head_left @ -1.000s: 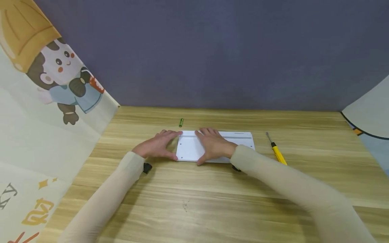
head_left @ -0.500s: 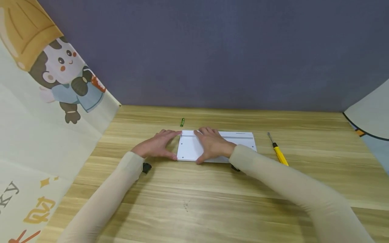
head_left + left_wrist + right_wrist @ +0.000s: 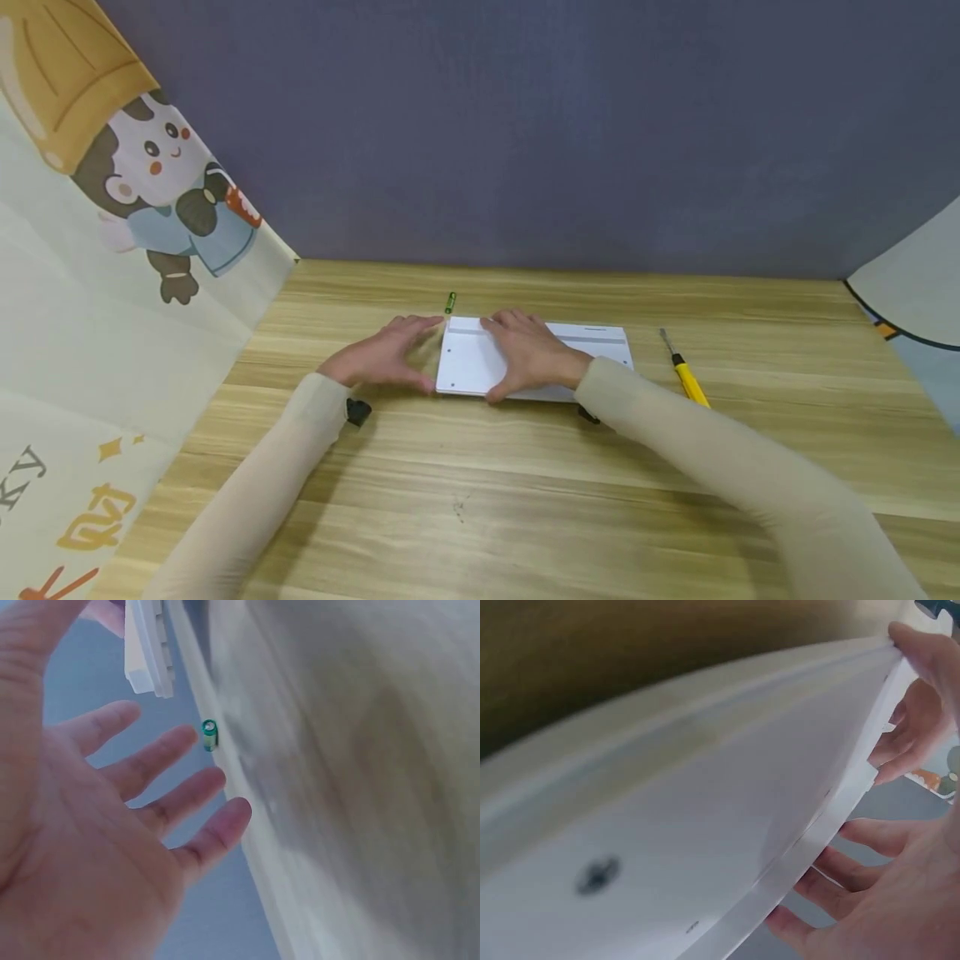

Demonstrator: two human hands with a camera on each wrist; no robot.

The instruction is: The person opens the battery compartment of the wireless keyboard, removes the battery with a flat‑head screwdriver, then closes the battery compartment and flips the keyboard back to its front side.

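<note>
A white keyboard [image 3: 468, 364] is turned underside up, with small dark screw spots near its corners; the left wrist view shows key edges along the keyboard's side [image 3: 146, 652]. My right hand [image 3: 532, 354] spans it left of the middle and grips it, thumb on the near edge, fingers over the far edge. In the right wrist view those fingertips [image 3: 784, 919] touch the long edge. My left hand [image 3: 378, 354] is beside the left end, thumb and fingers spread toward its corners. Its fingers [image 3: 161, 761] look extended and hold nothing.
A green battery [image 3: 450, 302] lies behind the keyboard's left corner. To the right lies a screwdriver [image 3: 690, 383] with a yellow handle. The wooden table [image 3: 480, 517] meets a dark blue backdrop [image 3: 525, 150] at the back. A printed cloth [image 3: 67, 333] stands at the left.
The keyboard's left end has risen slightly in my right hand's grip. My left hand has drawn a little to the left, away from it. Battery and screwdriver lie as before.
</note>
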